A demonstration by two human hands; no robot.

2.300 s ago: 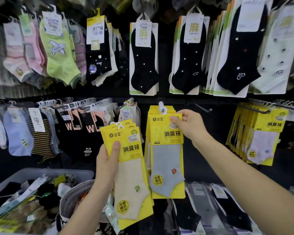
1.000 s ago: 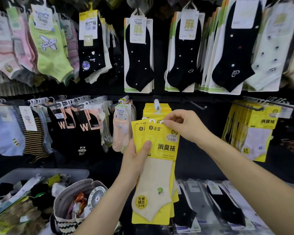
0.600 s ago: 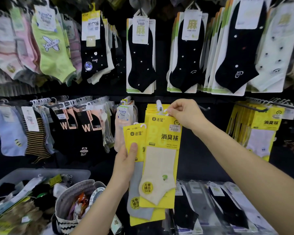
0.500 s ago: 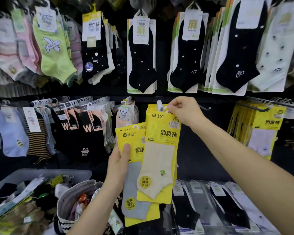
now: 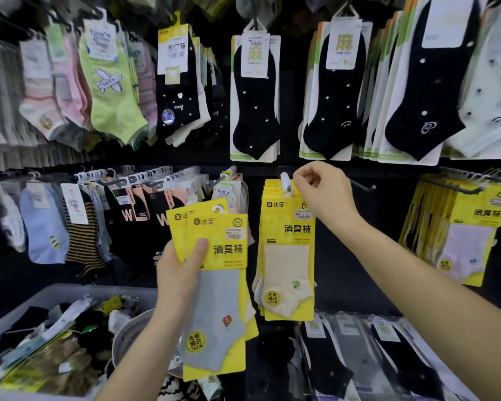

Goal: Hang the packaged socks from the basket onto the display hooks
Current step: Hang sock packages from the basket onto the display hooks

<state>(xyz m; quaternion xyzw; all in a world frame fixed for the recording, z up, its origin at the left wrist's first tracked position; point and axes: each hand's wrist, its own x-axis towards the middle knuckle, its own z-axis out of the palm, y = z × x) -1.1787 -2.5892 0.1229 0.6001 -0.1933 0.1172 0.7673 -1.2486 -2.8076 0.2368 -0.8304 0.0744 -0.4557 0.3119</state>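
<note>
- My left hand (image 5: 180, 273), at 7 o'clock in the view, grips a fanned bunch of yellow packs (image 5: 217, 314). Its thumb lies across the front pack, which shows a grey sock.
- My right hand (image 5: 323, 192), at 3 o'clock, is up at the white tip of the display hook (image 5: 285, 182). The fingers are curled, thumb near forefinger, and I cannot tell whether they pinch anything.
- The cream-sock pack (image 5: 287, 264) hangs from that hook, at 6 o'clock from the tip, fronting a yellow stack.
- My hands are apart.
- The grey basket (image 5: 64, 289) sits at 8 o'clock, with more packets inside.
</note>
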